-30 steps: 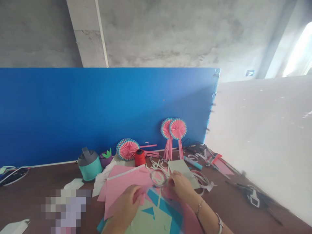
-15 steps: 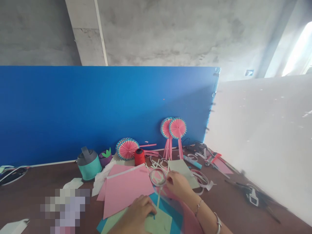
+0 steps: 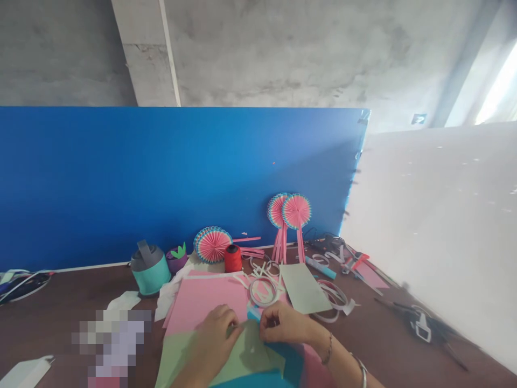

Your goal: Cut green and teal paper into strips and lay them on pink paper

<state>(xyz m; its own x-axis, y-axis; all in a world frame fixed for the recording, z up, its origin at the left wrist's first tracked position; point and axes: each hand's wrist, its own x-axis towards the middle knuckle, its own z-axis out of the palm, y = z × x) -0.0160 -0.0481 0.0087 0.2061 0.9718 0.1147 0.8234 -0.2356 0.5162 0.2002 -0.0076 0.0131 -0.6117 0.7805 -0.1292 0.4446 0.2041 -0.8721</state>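
A pale green paper sheet [image 3: 246, 353] lies in front of me over pink sheets [image 3: 212, 299] and blue paper [image 3: 238, 379]. My left hand [image 3: 216, 337] rests on the green sheet, its thumb and forefinger closed at the top edge. Close by on the right, my right hand [image 3: 285, 323] makes a pinch at the sheet's upper right edge, over the blue paper. What those fingertips hold, if anything, is hidden. A tape-like ring [image 3: 263, 292] lies just beyond my hands, on top of pale paper strips [image 3: 262, 272].
Pleated pink paper rosettes [image 3: 297, 211] lean on the blue partition [image 3: 161, 178]. A red thread spool [image 3: 233, 258], a teal lidded container [image 3: 151, 275] and a purple pot [image 3: 176, 261] stand at the back. Right of my hands lie another green sheet [image 3: 305, 288], a blue tube [image 3: 321, 267] and rings [image 3: 333, 293].
My right hand has come down and left from beside the ring to the green sheet. The green sheet has shifted up and left over the pink paper, and my left hand has moved up slightly.
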